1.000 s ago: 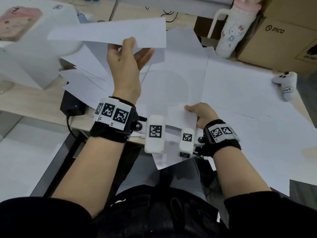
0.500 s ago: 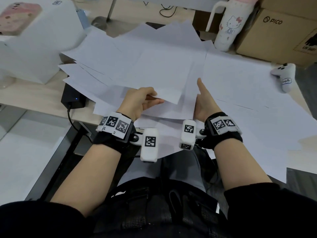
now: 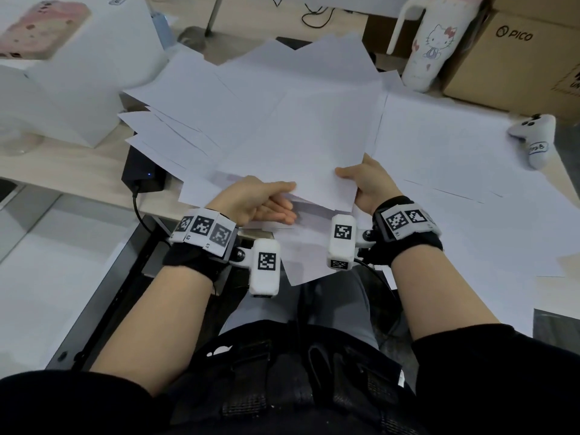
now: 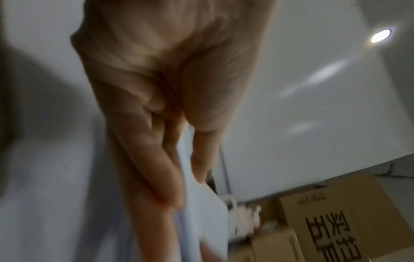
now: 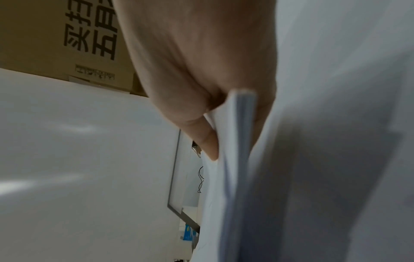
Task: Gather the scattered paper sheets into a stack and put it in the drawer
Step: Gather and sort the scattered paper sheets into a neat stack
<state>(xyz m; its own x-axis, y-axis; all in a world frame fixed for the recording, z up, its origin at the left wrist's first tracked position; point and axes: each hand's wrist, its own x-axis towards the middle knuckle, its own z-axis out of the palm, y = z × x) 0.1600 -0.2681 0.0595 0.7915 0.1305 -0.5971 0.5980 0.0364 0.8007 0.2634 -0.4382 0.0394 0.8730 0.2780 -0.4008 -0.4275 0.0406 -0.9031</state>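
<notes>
White flat paper sheets (image 3: 301, 146) pinched between both hands (image 3: 314, 199).

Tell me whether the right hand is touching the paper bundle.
Touching. The right wrist view shows the right hand pinching the edge of the paper bundle, with its fingers pressed flat against the sheets.
</notes>
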